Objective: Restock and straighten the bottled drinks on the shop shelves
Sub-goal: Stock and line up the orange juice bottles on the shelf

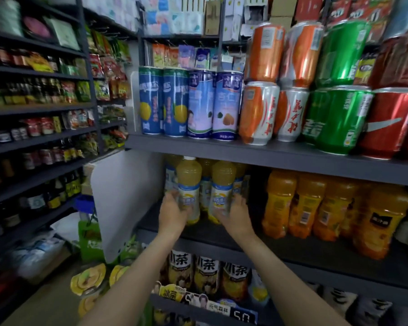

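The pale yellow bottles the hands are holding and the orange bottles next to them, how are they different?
The pale yellow bottles hold light, cloudy juice; the orange bottles hold deep orange drink. The pale ones wear white-and-blue labels; the orange ones wear yellow labels. The left hand and right hand grip the pale ones; nobody touches the orange ones. Both stand upright on the same shelf.

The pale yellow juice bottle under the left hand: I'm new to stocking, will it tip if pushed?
Probably: the pale yellow juice bottle is tall and narrow, so a high push could topple it. It looks full, so fairly heavy. The left hand grips low, which seems safer.
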